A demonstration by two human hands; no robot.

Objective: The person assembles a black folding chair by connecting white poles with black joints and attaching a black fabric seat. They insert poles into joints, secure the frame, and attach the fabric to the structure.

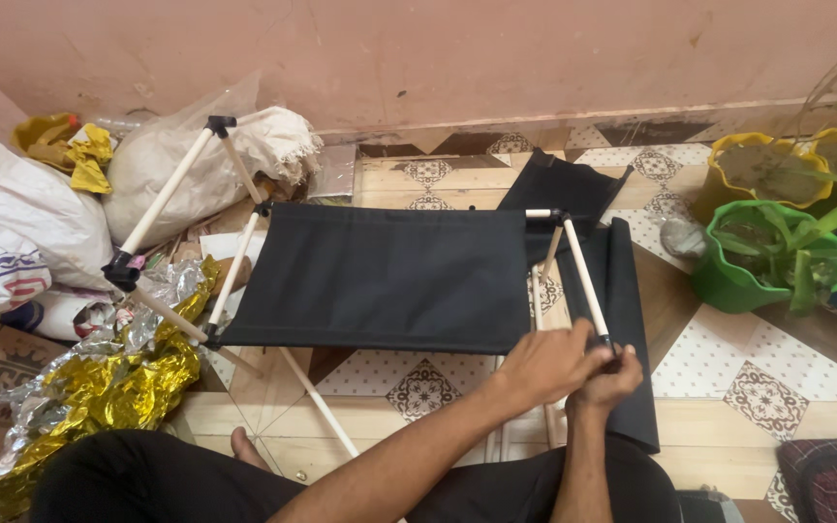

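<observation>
Hands (578,368) on smooth white rod (585,279)

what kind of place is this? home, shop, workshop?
Most likely a home, a floor corner used for storage. Patterned floor tiles meet a worn pink wall, potted plants stand at one side, and stuffed sacks pile up at the other. Both hands work on a rod-and-fabric frame.

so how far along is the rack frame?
Done: black fabric panel stretched between white rods, left end frame joined with black connectors. In hand: both hands, left hand and right hand, meet at the black joint at the right rod's near end. Left: more black fabric lies loose on the tiled floor.
</observation>
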